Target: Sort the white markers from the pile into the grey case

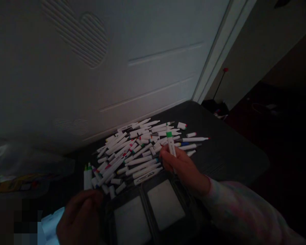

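Note:
My right hand (180,163) is closed around a white marker (171,143) with a green band near its upper end, held upright over the pile. At the lower left, my left hand (79,216) is curled in shadow. Two white markers (87,178) with green tips rise side by side from behind its fingers and appear gripped there. Between and beyond both hands lies a heap of loose white markers (140,163) and caps, many uncapped with coloured ends. A loose cap (182,125) sits at the heap's far right.
A dark open case (145,217) with two pale panels lies at the front of the dark table (232,153). Behind stands a white door-like panel (153,75) with heart reliefs. A clear plastic bag (28,170) is at the left. The light is dim.

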Motion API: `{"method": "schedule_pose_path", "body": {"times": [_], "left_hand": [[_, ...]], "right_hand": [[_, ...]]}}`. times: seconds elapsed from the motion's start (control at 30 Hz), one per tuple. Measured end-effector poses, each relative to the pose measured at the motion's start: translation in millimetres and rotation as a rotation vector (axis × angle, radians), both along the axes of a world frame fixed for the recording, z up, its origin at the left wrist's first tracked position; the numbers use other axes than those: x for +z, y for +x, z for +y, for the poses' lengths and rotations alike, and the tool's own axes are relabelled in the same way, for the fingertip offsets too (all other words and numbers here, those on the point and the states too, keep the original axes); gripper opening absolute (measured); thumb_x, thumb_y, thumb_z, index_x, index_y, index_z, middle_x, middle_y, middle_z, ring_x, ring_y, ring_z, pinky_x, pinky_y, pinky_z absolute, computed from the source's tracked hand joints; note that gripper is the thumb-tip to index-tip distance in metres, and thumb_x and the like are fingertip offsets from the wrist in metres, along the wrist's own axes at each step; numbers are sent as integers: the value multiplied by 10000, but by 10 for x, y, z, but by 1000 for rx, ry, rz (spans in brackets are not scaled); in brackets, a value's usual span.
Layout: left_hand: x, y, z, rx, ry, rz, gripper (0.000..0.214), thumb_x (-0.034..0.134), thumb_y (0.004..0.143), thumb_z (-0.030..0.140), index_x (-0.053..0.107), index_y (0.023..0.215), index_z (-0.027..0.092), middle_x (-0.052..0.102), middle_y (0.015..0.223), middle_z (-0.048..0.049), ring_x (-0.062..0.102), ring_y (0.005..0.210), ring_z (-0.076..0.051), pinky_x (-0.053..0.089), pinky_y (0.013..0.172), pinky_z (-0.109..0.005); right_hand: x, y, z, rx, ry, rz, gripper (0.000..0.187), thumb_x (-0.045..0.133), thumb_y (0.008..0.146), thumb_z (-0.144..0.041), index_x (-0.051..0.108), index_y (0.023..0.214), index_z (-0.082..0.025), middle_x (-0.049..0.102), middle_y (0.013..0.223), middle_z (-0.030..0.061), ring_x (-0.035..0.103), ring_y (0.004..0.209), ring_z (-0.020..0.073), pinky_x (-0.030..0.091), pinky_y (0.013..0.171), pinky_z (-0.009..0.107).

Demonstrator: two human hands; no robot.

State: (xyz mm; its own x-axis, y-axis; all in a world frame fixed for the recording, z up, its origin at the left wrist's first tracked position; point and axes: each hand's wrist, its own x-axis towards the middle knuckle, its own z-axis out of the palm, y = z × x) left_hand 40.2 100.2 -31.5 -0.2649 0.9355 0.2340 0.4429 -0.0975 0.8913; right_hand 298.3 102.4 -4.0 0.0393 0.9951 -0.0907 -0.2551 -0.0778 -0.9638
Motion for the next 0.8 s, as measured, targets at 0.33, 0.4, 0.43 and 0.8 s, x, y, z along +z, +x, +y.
{"method": "schedule_pose_path", "body": {"times": [0.33, 0.4, 0.43, 0.8], "left_hand": [[495, 178, -288, 17, 103, -32, 163, 575, 690, 338, 607, 726, 182, 545, 577, 36, 514, 568, -104, 409, 530, -205], [558, 82, -420, 32, 146, -45, 157, 577, 696, 330, 610, 738, 182, 540, 577, 37, 506, 565, -100, 402, 525, -202], [584, 25, -481, 40, 158, -50, 155, 573, 703, 326, 611, 748, 183, 540, 582, 38, 503, 566, -98, 401, 527, -201], [740, -181, -651, -119, 42, 329, 262, 488, 755, 371, 615, 839, 157, 628, 743, -28, 571, 662, -143, 457, 595, -255]], "right_hand": [[108, 2, -117, 107, 112, -338, 221, 520, 764, -386, 487, 698, -178, 445, 506, -61, 397, 485, 81, 303, 496, 228], [168, 40, -243, 103, 136, -282, 240, 509, 768, -402, 492, 681, -179, 453, 494, -58, 402, 480, 80, 309, 495, 226], [201, 67, -313, 92, 142, -241, 254, 505, 768, -415, 494, 672, -181, 455, 490, -57, 399, 470, 79, 306, 485, 224], [29, 306, -806, -273, 40, -208, 335, 511, 731, -471, 456, 559, -187, 405, 451, -49, 375, 445, 87, 294, 465, 245]]}}
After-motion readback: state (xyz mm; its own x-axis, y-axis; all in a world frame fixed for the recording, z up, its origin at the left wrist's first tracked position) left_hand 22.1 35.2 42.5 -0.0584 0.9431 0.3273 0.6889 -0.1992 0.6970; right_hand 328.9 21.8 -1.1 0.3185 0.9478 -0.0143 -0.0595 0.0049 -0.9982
